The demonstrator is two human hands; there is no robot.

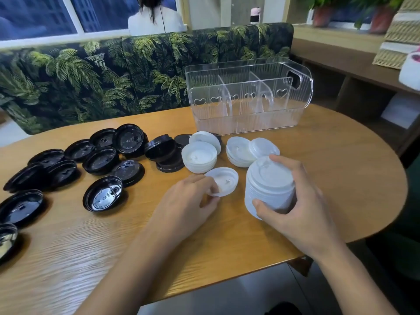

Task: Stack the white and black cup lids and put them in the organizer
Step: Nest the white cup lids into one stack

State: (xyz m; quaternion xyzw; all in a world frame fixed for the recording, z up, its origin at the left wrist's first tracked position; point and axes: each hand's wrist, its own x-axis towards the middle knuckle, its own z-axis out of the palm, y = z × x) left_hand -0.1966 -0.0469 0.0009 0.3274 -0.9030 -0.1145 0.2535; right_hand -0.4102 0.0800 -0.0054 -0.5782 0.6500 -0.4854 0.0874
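My right hand (297, 208) grips a tall stack of white lids (269, 183) standing on the wooden table (341, 178). My left hand (188, 201) pinches the near edge of a single white lid (223, 180) lying upside down beside that stack. More white lids (200, 155) lie loose or in short stacks (241, 151) just behind. Several black lids (102, 160) are scattered over the left half of the table. The clear organizer (247, 98) with dividers stands at the back, with nothing visible inside it.
A leaf-patterned bench (113, 73) runs behind the table, and a person in white sits beyond it. The table's rounded right edge (395, 192) is close to my right hand. A wooden shelf unit (354, 64) stands at the right.
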